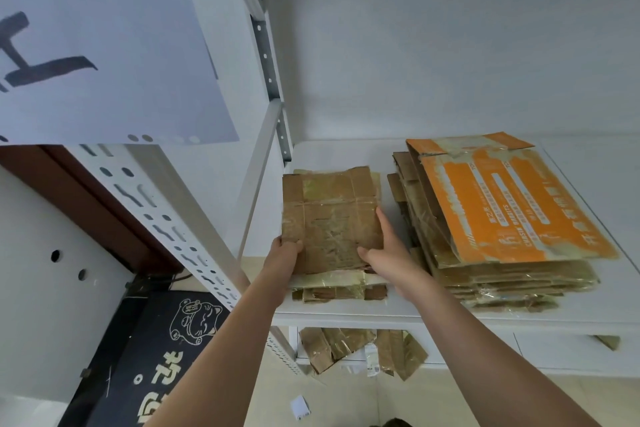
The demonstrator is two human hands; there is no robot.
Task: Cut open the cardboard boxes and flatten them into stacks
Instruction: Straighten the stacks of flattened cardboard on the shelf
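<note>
My left hand (284, 250) and right hand (375, 246) grip the flattened box (329, 218) atop the shelf's (346, 310) front-left stack (339, 289).

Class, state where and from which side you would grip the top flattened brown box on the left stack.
Grip the flattened brown box by its two long side edges near the front corners, coming from the shelf's open front: it lies flat, so only its edges overhang.

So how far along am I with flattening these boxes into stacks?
Well along, it seems. The right stack with the orange box on top already looks flattened. In hand: your left hand and right hand grip a flattened brown box on the left stack. Left: loose cardboard under the shelf.
</note>
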